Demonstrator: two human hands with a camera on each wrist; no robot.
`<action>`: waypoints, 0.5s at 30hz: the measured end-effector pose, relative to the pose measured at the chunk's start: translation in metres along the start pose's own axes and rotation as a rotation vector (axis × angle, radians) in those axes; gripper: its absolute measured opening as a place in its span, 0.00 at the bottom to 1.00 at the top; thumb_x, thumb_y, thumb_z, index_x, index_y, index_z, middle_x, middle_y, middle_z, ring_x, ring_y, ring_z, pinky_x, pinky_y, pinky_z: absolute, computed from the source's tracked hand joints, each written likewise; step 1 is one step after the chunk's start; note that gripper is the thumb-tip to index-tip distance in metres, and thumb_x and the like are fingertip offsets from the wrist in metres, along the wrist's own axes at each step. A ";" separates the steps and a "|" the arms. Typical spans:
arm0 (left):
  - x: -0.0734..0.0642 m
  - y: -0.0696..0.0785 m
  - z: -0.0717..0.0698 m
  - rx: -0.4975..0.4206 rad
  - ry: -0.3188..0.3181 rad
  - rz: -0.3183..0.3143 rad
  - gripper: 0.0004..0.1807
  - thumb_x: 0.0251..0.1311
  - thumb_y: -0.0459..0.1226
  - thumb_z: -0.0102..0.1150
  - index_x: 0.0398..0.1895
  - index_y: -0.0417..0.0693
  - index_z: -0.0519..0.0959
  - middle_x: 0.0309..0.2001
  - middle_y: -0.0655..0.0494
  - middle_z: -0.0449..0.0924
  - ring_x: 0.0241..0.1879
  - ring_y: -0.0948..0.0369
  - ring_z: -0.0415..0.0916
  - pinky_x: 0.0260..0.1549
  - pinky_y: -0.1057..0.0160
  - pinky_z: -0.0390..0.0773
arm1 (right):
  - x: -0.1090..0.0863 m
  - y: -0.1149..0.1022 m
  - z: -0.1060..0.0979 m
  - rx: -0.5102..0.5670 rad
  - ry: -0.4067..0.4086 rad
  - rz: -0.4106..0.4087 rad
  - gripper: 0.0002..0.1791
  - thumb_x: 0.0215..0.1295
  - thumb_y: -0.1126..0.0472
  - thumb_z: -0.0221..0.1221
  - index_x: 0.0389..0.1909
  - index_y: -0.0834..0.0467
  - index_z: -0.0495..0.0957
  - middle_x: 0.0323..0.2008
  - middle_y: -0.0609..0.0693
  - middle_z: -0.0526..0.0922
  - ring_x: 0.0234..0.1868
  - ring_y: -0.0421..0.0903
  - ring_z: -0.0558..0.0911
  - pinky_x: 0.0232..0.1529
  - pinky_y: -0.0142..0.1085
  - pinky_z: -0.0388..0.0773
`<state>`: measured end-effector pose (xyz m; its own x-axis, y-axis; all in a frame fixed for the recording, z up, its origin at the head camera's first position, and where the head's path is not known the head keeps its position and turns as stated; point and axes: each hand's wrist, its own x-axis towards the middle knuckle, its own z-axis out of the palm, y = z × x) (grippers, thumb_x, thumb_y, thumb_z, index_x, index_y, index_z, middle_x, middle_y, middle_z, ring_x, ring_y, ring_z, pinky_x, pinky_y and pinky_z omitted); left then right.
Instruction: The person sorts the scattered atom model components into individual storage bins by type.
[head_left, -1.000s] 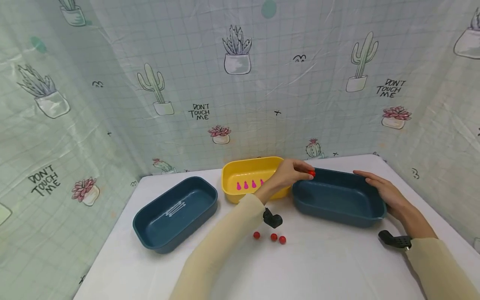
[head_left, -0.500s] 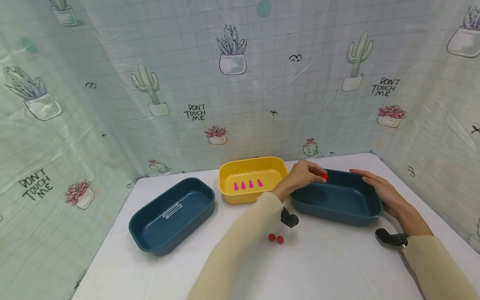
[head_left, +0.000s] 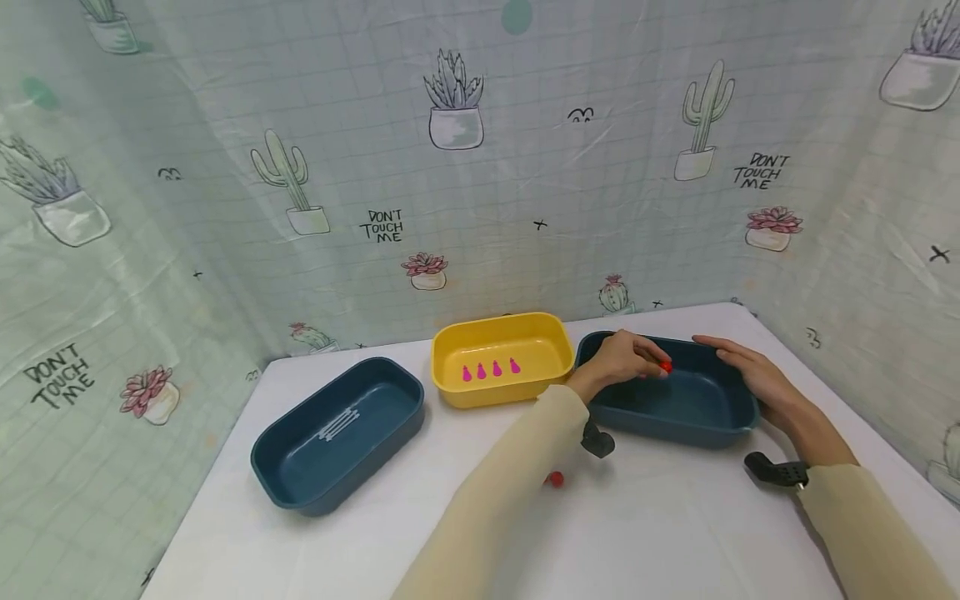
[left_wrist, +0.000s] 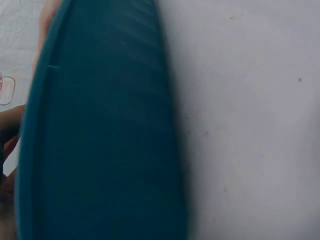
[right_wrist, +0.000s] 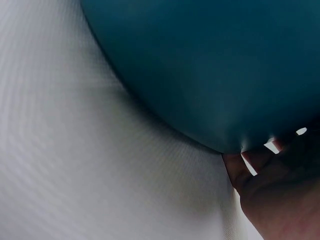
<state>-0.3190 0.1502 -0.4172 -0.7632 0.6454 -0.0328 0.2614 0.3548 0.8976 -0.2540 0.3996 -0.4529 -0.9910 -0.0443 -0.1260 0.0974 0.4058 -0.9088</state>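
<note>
My left hand [head_left: 628, 357] is over the right-hand blue bin [head_left: 708, 404], pinching a small red ball [head_left: 666, 367] at its fingertips. My right hand [head_left: 767, 382] lies along the right end of that bin with fingers extended at the rim. In the right wrist view, the fingers [right_wrist: 260, 162] touch the bin's outer wall [right_wrist: 210, 65]. The left wrist view is mostly filled by the long side of the blue bin [left_wrist: 105, 125]. Another red ball [head_left: 556, 479] lies on the white table, with a sliver of one more showing beside the left sleeve.
A yellow bin [head_left: 501, 329] with several pink shapes [head_left: 482, 371] in a row stands left of the right-hand blue bin. Farther left, a second blue bin [head_left: 322, 492] contains several white sticks [head_left: 339, 424]. A cactus-print curtain [head_left: 480, 192] surrounds the table.
My left hand, with the red ball, has moved rightward and slightly down over the right-hand blue bin. The left sleeve now covers more of the loose balls. My right hand stays at the bin's end.
</note>
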 end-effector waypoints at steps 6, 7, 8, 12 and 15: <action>0.002 -0.009 0.005 0.070 0.017 -0.033 0.07 0.59 0.36 0.74 0.41 0.50 0.90 0.31 0.60 0.89 0.27 0.67 0.79 0.30 0.72 0.80 | 0.000 -0.001 0.001 0.004 -0.002 -0.001 0.32 0.85 0.44 0.31 0.82 0.52 0.54 0.83 0.63 0.41 0.83 0.69 0.38 0.76 0.73 0.35; 0.002 -0.010 0.005 0.087 0.017 -0.039 0.07 0.59 0.36 0.75 0.40 0.51 0.90 0.29 0.61 0.88 0.27 0.67 0.79 0.30 0.72 0.79 | 0.000 0.000 0.002 0.006 -0.003 0.001 0.32 0.85 0.44 0.31 0.82 0.52 0.54 0.83 0.63 0.41 0.83 0.69 0.38 0.76 0.73 0.35; 0.003 -0.012 0.005 0.097 0.013 -0.039 0.07 0.59 0.36 0.75 0.40 0.51 0.90 0.29 0.62 0.88 0.27 0.67 0.78 0.29 0.72 0.79 | 0.000 0.000 0.002 0.008 -0.004 0.002 0.32 0.85 0.44 0.31 0.82 0.52 0.54 0.84 0.63 0.41 0.83 0.69 0.38 0.76 0.73 0.35; 0.005 -0.015 0.006 0.148 -0.014 -0.029 0.07 0.59 0.36 0.74 0.41 0.51 0.91 0.29 0.62 0.87 0.27 0.66 0.77 0.29 0.73 0.77 | 0.000 0.002 0.001 0.011 -0.004 0.005 0.32 0.85 0.44 0.31 0.82 0.52 0.54 0.84 0.62 0.41 0.83 0.68 0.38 0.76 0.73 0.35; 0.006 -0.016 0.007 0.226 -0.031 -0.015 0.08 0.59 0.38 0.75 0.41 0.53 0.91 0.35 0.62 0.88 0.30 0.66 0.77 0.31 0.73 0.76 | 0.000 0.001 0.001 0.017 -0.002 0.007 0.32 0.85 0.44 0.31 0.82 0.52 0.54 0.84 0.62 0.41 0.83 0.67 0.37 0.76 0.72 0.35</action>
<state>-0.3237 0.1536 -0.4350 -0.7506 0.6578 -0.0620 0.3783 0.5049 0.7759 -0.2541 0.3989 -0.4543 -0.9902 -0.0434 -0.1330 0.1058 0.3901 -0.9147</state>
